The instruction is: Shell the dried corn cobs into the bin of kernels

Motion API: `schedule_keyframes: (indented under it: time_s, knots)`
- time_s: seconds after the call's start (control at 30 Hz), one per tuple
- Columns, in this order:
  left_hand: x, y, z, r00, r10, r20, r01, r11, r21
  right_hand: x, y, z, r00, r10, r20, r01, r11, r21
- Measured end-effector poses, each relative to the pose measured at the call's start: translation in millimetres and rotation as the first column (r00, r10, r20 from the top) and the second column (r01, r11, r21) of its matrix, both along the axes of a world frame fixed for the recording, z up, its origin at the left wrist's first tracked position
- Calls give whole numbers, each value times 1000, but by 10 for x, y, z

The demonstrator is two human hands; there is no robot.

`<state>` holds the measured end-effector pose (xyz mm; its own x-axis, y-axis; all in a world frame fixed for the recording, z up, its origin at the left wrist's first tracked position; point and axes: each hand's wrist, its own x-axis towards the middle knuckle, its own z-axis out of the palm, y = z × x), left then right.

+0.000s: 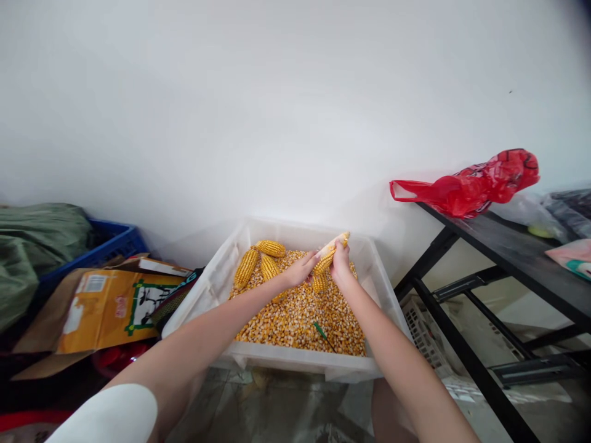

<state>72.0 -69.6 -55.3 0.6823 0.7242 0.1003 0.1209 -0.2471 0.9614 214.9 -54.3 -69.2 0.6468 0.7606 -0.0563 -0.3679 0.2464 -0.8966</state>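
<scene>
Both hands are on one ear of corn (325,261), tilted up to the right above the kernels. A pale strip without kernels runs along its upper side; yellow rows remain below. My right hand (340,261) is closed around its upper part. My left hand (302,269) is closed at its lower left end, with the fingertips partly hidden. Beneath lie loose corn kernels (286,323) in a whitish plastic bin (203,289). Several whole ears of corn (246,268) rest at the bin's left side. A thin tool with a green handle (319,330) lies on the kernels near the front.
A black-framed table (517,246) with a red plastic bag (484,181) stands at right. A white basket (422,329) sits beneath it. Left of the bin are an orange cardboard box (108,304) and a blue crate (113,246). A white wall (295,123) rises behind.
</scene>
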Motion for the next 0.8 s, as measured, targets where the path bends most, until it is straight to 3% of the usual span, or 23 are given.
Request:
schedule_keyframes:
  time_s: [0.17, 0.3, 0.5, 0.7, 0.8]
  knots:
    - [16, 21, 11, 999, 24, 25, -23, 997, -68, 0, 11, -27, 1000, -22, 14, 22, 999, -24]
    - [-17, 80, 69, 999, 27, -20, -29, 992, -123, -2, 26, 3, 999, 35, -27, -36, 999, -12]
    - [-40, 81, 121, 998, -63, -20, 65, 978, 197, 53, 59, -14, 999, -17, -35, 17, 1000, 1]
    - [-18, -20, 60, 993, -38, -111, 42, 999, 30, 59, 49, -117, 1000, -11, -6, 11, 999, -33]
    - [17, -20, -15, 999, 8, -45, -8, 1000, 7, 45, 44, -125, 1000, -5, 0, 5, 1000, -20]
